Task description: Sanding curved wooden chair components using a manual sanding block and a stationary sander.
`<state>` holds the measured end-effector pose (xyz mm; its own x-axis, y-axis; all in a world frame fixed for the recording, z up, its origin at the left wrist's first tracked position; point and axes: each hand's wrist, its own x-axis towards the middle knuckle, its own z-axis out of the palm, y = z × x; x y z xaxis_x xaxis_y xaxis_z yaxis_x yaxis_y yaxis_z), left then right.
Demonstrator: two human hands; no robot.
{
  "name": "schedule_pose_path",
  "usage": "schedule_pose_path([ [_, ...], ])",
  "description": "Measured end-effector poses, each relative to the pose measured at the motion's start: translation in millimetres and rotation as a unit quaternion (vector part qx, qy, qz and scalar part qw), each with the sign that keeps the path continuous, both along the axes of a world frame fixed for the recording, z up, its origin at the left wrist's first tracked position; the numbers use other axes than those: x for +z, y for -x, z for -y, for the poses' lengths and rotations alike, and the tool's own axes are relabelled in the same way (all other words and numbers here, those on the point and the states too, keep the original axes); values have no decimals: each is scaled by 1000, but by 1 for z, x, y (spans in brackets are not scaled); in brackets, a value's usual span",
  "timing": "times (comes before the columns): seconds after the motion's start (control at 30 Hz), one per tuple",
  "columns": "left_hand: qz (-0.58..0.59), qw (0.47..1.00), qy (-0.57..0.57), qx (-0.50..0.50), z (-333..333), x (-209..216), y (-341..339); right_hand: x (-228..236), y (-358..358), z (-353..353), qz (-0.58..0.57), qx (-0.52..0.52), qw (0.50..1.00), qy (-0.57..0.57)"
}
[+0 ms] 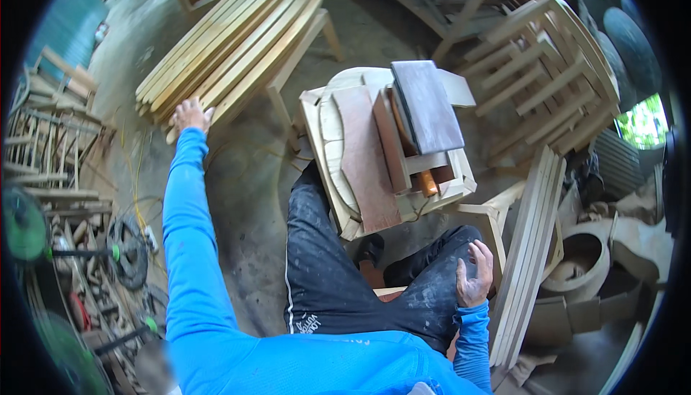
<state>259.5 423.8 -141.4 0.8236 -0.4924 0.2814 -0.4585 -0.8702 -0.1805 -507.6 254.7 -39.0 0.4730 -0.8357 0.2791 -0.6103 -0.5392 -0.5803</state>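
Observation:
My left arm reaches far out to the stack of long curved wooden slats (241, 42). My left hand (191, 116) lies over their near ends with its fingers spread. Above my right thigh is my right hand (475, 274), its fingers loosely bent and apart, with nothing in it. Beside it stands a bundle of straight pale wooden strips (529, 251). In front of my knees is a wooden stool-like stand (331, 150). On it rest a brown board with a curved edge (363, 157) and a block-like piece with a grey flat top (428, 107) and an orange handle (429, 183).
A slatted wooden frame (547, 71) stands at the far right. Nearer on the right lies a round hollow pale piece (579, 255) among offcuts. A yellow cord (137, 179) runs over the floor (248, 201) at left, near wood scraps and green-hubbed equipment (25, 224).

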Motion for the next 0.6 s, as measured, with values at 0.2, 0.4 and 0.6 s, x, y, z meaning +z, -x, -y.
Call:
schedule_pose_path([
  [0.2,-68,992,-61,-87,8,29,11,6,-2,-5,1,38,999,-4],
  [0.4,-223,948,203,-100,23,47,100,21,-10,-11,38,87,995,-18],
  [0.6,-571,541,590,-182,38,57,309,45,-30,-16,94,130,986,-43],
])
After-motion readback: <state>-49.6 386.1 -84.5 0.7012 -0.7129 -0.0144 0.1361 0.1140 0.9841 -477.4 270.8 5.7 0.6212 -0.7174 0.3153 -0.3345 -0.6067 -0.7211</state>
